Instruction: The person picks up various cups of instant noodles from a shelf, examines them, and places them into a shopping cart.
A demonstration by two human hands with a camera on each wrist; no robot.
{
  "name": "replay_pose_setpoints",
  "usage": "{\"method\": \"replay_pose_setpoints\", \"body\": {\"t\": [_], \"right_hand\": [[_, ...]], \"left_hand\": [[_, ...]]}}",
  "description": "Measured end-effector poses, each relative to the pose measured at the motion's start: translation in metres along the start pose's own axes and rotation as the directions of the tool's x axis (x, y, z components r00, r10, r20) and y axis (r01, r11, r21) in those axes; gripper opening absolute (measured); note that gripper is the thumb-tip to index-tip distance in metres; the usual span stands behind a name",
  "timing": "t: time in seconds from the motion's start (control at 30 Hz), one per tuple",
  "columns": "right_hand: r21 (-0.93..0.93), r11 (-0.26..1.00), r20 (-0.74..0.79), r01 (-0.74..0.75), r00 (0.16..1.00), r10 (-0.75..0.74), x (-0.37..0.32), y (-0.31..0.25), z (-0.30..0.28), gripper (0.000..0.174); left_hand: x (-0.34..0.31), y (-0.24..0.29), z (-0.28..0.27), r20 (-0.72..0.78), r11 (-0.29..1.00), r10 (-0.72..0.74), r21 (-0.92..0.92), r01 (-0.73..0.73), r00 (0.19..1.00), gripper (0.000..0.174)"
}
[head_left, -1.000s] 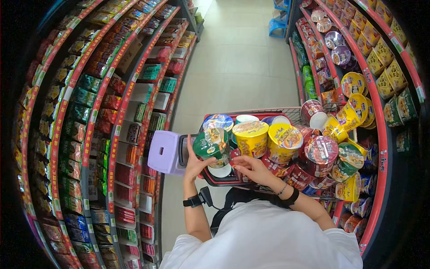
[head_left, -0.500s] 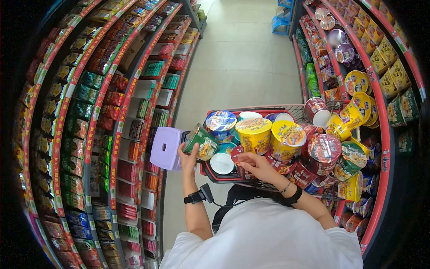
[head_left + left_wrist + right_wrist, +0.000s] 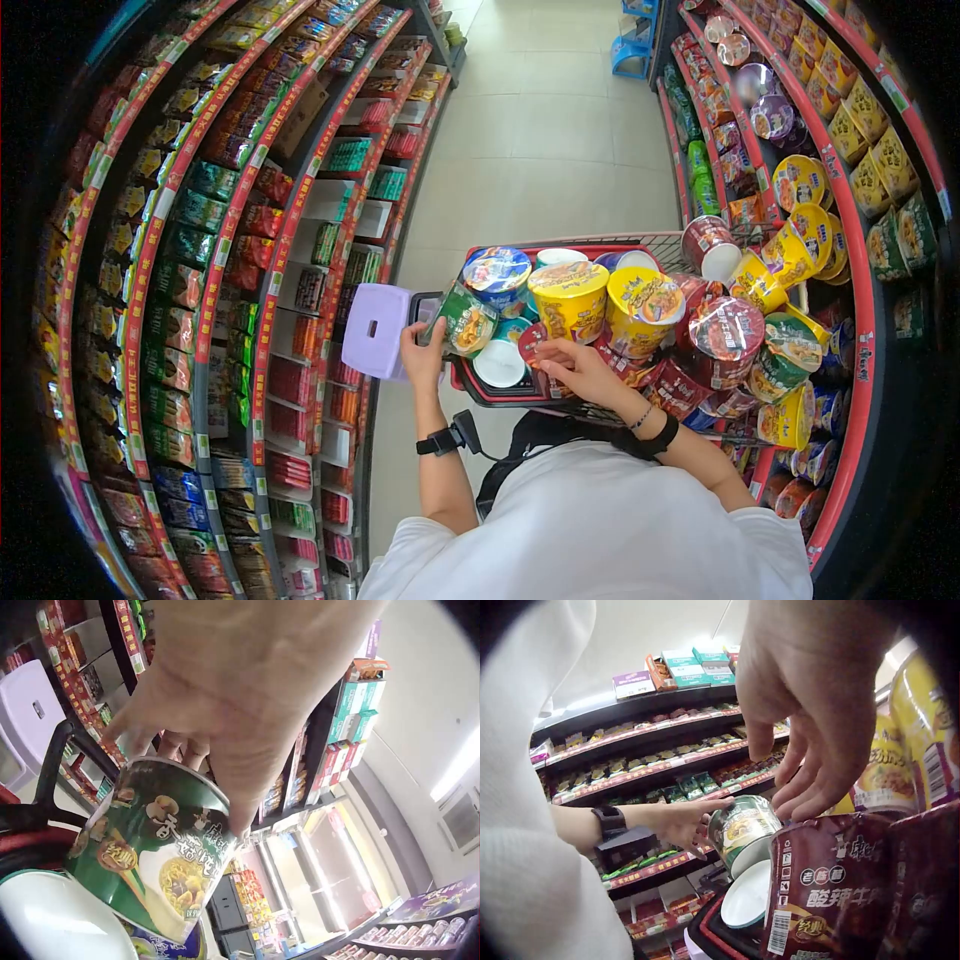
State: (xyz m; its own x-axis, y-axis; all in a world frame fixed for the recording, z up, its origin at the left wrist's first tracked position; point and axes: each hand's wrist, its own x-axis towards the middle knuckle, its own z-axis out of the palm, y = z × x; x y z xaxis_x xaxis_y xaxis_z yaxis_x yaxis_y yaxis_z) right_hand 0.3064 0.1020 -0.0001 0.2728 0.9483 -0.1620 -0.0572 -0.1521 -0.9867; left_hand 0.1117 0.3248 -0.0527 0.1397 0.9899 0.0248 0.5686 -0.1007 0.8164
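Observation:
My left hand [image 3: 423, 352] [image 3: 232, 712] grips a green noodle cup [image 3: 466, 320] [image 3: 161, 847] by one end, holding it tilted at the cart's left end. Just below it lies a white round cup end [image 3: 499, 364] [image 3: 747, 895]. My right hand [image 3: 583, 372] [image 3: 810, 727] hangs over a dark red cup [image 3: 829, 885], fingers loosely bent, fingertips at its upper edge; whether they touch it I cannot tell. Two yellow cups [image 3: 568, 300] [image 3: 643, 312] and a blue one [image 3: 497, 276] stand behind.
The shopping cart [image 3: 655, 242] is heaped with noodle cups toward its right side. A lilac stool [image 3: 374, 331] sits against its left end. Stocked shelves line the left [image 3: 265, 340] and right [image 3: 850, 300], with tiled floor [image 3: 530, 170] between them.
The green cup has tipped over and shifted slightly left in my left hand, uncovering the white cup end. My right hand has moved slightly right, away from the green cup.

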Motion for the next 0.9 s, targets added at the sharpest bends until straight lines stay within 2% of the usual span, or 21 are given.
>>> {"method": "replay_pose_setpoints", "body": {"t": [0.13,0.2,0.27,0.33,0.43,0.5,0.53,0.57,0.63,0.7,0.77,0.8,0.83,0.87,0.9], "right_hand": [[0.007,1.000,-0.004,0.023,1.000,-0.023,0.000,0.001,0.000,0.035],[0.017,0.999,-0.008,0.034,0.999,-0.034,-0.001,0.000,0.000,0.035],[0.020,1.000,-0.001,0.009,1.000,-0.009,-0.004,0.000,-0.002,0.035],[0.012,1.000,-0.011,0.027,1.000,-0.027,-0.011,-0.008,-0.004,0.034],[0.002,0.997,-0.047,0.073,0.996,-0.073,-0.021,-0.017,-0.009,0.032],[-0.037,0.994,-0.093,0.106,0.990,-0.109,-0.031,-0.020,-0.016,0.031],[-0.015,0.993,-0.118,0.115,0.986,-0.116,-0.035,-0.018,-0.019,0.030],[0.003,0.992,-0.150,0.125,0.981,-0.123,-0.040,-0.018,-0.024,0.030],[-0.141,0.982,-0.192,0.127,0.969,-0.153,-0.057,-0.035,-0.040,0.033],[-0.075,0.974,-0.319,0.214,0.920,-0.226,-0.078,-0.054,-0.052,0.030],[-0.116,0.960,-0.402,0.254,0.872,-0.279,-0.099,-0.053,-0.071,0.030],[-0.145,0.954,-0.455,0.264,0.838,-0.301,-0.113,-0.059,-0.083,0.030],[-0.173,0.946,-0.499,0.273,0.804,-0.323,-0.127,-0.066,-0.094,0.030],[-0.164,0.951,-0.558,0.263,0.770,-0.310,-0.144,-0.073,-0.106,0.030],[-0.125,0.940,-0.609,0.319,0.723,-0.326,-0.161,-0.081,-0.118,0.029]], "left_hand": [[-0.001,0.009,-0.001,-0.016,0.996,0.037,-0.084,-0.038,0.999,0.041],[0.006,0.003,-0.003,0.064,0.990,-0.024,-0.138,0.033,0.998,0.044],[0.012,-0.003,-0.001,0.069,0.986,0.003,-0.164,0.008,0.998,0.045],[0.007,0.012,-0.002,0.079,0.982,0.032,-0.190,-0.017,0.996,0.045],[-0.003,0.045,0.000,-0.069,0.978,0.141,-0.147,-0.150,0.988,0.042],[-0.016,0.083,0.002,-0.084,0.960,0.220,-0.161,-0.231,0.972,0.039],[-0.023,0.102,0.002,-0.035,0.950,0.218,-0.221,-0.220,0.975,0.037],[-0.034,0.123,0.006,-0.011,0.905,0.308,-0.306,-0.296,0.951,0.036],[-0.063,0.176,0.013,0.064,0.853,0.377,-0.412,-0.319,0.924,0.032],[-0.093,0.208,0.028,0.144,0.751,0.476,-0.580,-0.316,0.868,0.029],[-0.126,0.235,0.043,0.234,0.701,0.550,-0.651,-0.291,0.802,0.027],[-0.140,0.246,0.053,0.267,0.638,0.629,-0.714,-0.288,0.730,0.026],[-0.157,0.261,0.061,0.284,0.627,0.687,-0.696,-0.349,0.669,0.027],[-0.174,0.272,0.071,0.336,0.614,0.716,-0.721,-0.322,0.612,0.027],[-0.191,0.283,0.080,0.383,0.604,0.740,-0.741,-0.294,0.553,0.026]]}}
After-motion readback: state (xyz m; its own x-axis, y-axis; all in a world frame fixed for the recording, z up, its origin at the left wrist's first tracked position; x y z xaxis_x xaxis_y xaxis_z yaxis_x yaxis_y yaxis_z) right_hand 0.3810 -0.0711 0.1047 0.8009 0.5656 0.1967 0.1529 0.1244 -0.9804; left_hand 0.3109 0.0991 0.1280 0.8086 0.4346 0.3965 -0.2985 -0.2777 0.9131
